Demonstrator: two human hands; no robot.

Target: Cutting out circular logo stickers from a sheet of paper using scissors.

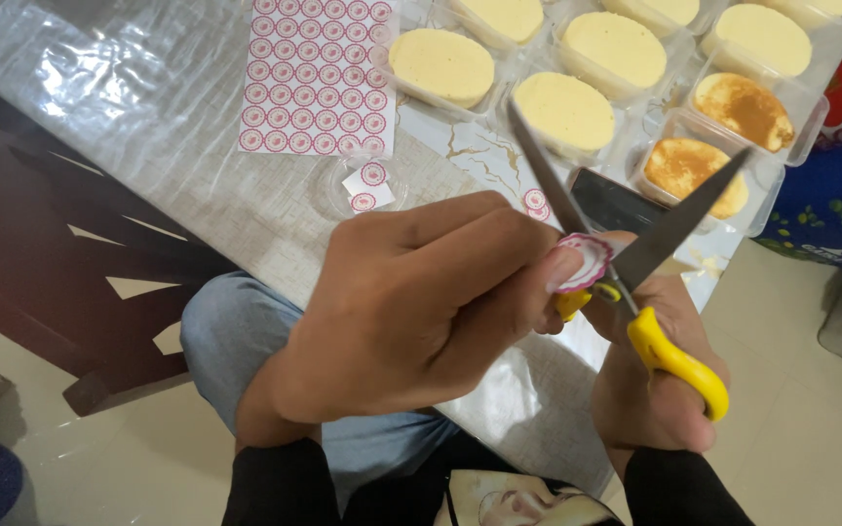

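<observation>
The left hand (pixel 411 302) pinches a round sticker (pixel 584 261) between the open scissors (pixel 626 244) blades, whose yellow handle the right hand (pixel 655 375) apparently grips.

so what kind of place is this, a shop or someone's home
Probably a home, at a dining table under clear plastic. Tubs of yellow cakes stand in rows by a sticker sheet, while the hands cut a sticker with scissors over a tiled floor.

Nine clear tubs (pixel 538 93) of cake are sitting out: seven pale yellow, two browned. One sticker sheet (pixel 316 73), one pair of scissors (pixel 635 263) and one phone (pixel 611 205) are lying nearby.
</observation>
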